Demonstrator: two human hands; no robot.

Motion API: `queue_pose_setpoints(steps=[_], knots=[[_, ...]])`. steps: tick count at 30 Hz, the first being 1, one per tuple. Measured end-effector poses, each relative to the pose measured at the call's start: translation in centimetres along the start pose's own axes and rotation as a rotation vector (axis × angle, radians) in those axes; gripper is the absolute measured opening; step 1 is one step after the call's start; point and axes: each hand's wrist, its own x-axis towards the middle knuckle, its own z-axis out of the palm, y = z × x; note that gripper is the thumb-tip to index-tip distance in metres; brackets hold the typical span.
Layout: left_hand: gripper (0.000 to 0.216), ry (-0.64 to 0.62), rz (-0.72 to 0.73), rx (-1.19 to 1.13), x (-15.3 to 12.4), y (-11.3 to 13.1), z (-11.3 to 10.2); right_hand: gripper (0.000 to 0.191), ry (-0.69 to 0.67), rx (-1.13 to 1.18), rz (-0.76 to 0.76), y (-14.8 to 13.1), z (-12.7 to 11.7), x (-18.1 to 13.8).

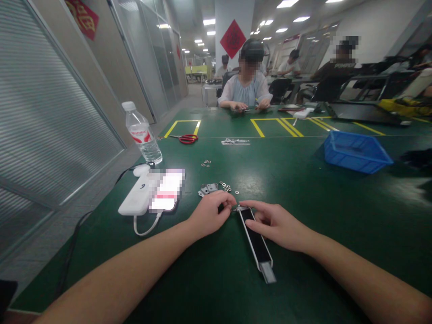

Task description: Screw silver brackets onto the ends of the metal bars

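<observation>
A long, narrow black bar with white edges (255, 240) lies on the green table, a flat grey tab (268, 272) sticking out of its near end. My right hand (281, 225) grips it near the far end, thumb on the black face and index finger at the tip. At that same end, my left hand (212, 213) pinches with thumb and fingertips; what lies between them is too small to make out. Just beyond my left hand are grey metal plates (208, 189) and several small rings or nuts (225, 186).
Left on the green table (297, 283) are a water bottle (143, 132), a white power bank (133, 198) and a cabled phone (168, 191). Red-handled scissors (188, 139) and white strips (235, 141) lie farther off. A blue bin (357, 153) stands right; a person (246, 85) sits opposite.
</observation>
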Motion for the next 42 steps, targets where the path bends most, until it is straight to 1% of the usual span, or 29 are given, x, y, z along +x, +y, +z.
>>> queue_pose_setpoints(steps=[8, 14, 20, 31, 38, 42], knots=[[0.018, -0.004, 0.027, -0.013, -0.16, 0.25, -0.23, 0.045, -0.011, -0.013, 0.004, -0.25, -0.12, -0.02], [0.020, 0.001, 0.057, -0.071, -0.37, 0.44, -0.43, 0.046, -0.023, 0.006, 0.006, -0.34, -0.15, -0.02], [0.016, -0.018, 0.075, -0.040, -0.52, 0.72, -0.66, 0.048, -0.035, 0.010, 0.028, -0.42, -0.22, -0.01], [0.019, 0.030, 0.000, -0.068, -0.46, 0.41, -0.42, 0.048, -0.038, 0.037, 0.007, 0.10, -0.15, 0.09], [0.025, 0.037, 0.006, -0.025, -0.39, 0.47, -0.46, 0.046, -0.039, 0.043, 0.004, 0.11, -0.26, 0.11], [0.029, 0.037, 0.000, -0.029, -0.32, 0.38, -0.37, 0.047, -0.040, 0.095, -0.012, 0.44, -0.23, 0.05]])
